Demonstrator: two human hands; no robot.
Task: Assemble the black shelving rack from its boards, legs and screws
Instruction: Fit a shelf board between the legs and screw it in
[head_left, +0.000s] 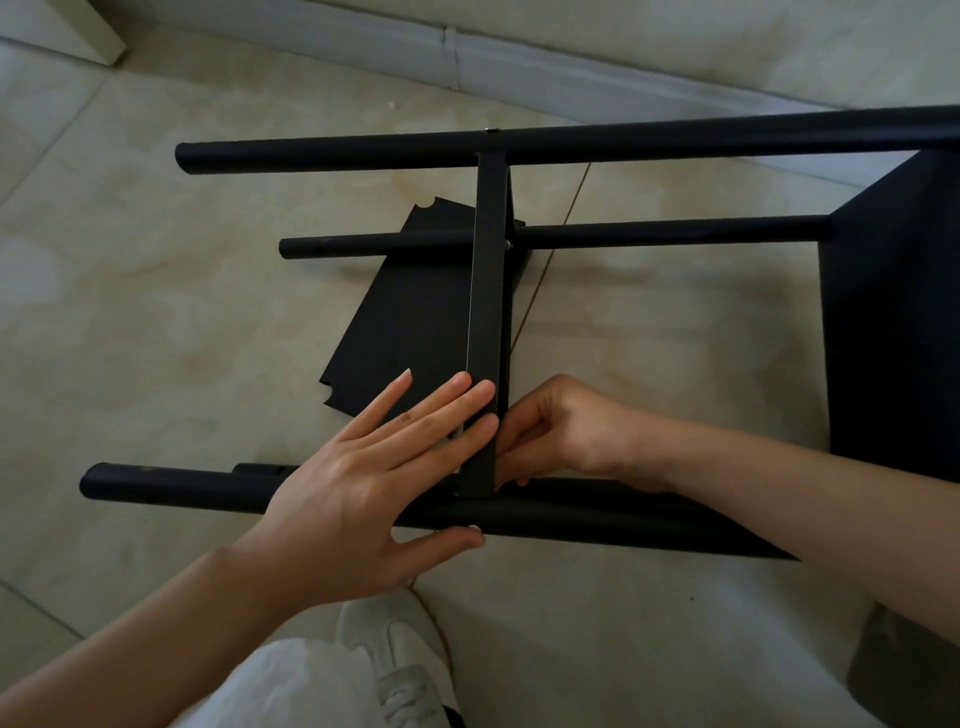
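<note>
While the flat left hand (358, 483) steadies the stiff board (485, 332), the right hand (550, 431) pinches something hidden beside the leg (545, 519).

We see matt black legs (571, 143), smooth like coated metal. The upright board (488, 312) and loose board (410, 312) share that dull black finish. The floor tiles (156, 312) look glossy, mottled beige. The near shoe (400, 670) looks like white cloth.

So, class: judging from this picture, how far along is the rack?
Done: end board and far leg joined. In hand: left hand steadies the middle board while right hand works its joint with the near leg. Left: the loose board on the floor.
</note>
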